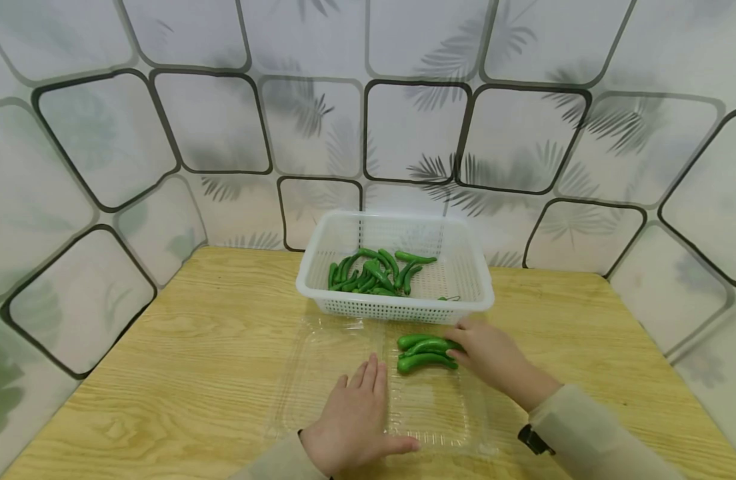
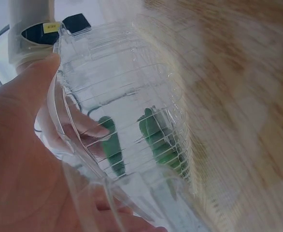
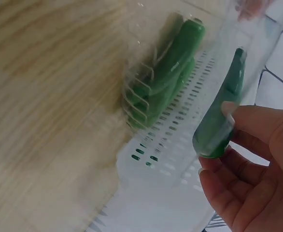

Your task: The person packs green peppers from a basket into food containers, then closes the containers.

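Note:
A hinged clear plastic clamshell box [image 1: 428, 417] lies spread flat on the table, its two halves side by side. Several smooth green peppers [image 1: 422, 361] lie together near the far end of the right half. My right hand [image 1: 494, 357] pinches one green pepper [image 3: 216, 118] between thumb and fingers; in the right wrist view it hangs apart from the others. My left hand [image 1: 355, 420] rests on the box around its middle fold, fingers straight and pointing away, thumb stretched along the near rim of the right half.
Behind the box stands a white perforated plastic basket [image 1: 392, 303] with several more green peppers [image 1: 374, 273] heaped mostly toward its left. A wood-grain table [image 1: 182, 373] carries everything. Patterned fabric [image 1: 416, 133] hangs close behind the basket and at both sides.

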The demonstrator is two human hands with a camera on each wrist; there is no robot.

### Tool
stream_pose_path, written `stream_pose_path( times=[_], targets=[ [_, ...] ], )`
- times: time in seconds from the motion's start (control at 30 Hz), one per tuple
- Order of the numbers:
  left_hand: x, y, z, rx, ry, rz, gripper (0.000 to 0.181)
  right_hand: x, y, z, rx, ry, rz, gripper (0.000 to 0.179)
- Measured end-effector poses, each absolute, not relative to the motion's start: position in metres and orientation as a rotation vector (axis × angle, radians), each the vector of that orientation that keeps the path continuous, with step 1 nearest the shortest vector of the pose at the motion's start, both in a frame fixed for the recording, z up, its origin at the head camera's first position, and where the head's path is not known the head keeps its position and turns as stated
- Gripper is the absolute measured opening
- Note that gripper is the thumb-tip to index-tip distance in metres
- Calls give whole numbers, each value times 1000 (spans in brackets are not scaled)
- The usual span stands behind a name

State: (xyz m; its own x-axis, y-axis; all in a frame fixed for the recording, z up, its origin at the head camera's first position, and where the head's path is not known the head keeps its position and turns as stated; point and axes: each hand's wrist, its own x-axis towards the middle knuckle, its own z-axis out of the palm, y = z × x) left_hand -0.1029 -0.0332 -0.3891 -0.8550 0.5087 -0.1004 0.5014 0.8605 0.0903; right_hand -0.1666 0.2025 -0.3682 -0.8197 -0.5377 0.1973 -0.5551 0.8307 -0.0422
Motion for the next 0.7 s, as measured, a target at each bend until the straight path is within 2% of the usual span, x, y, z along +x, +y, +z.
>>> stream_pose_path(
  times=[0.7],
  targets=[
    [-104, -34, -391, 794, 2912, 94, 114, -163, 194, -395, 976, -2797, -40, 18]
  ],
)
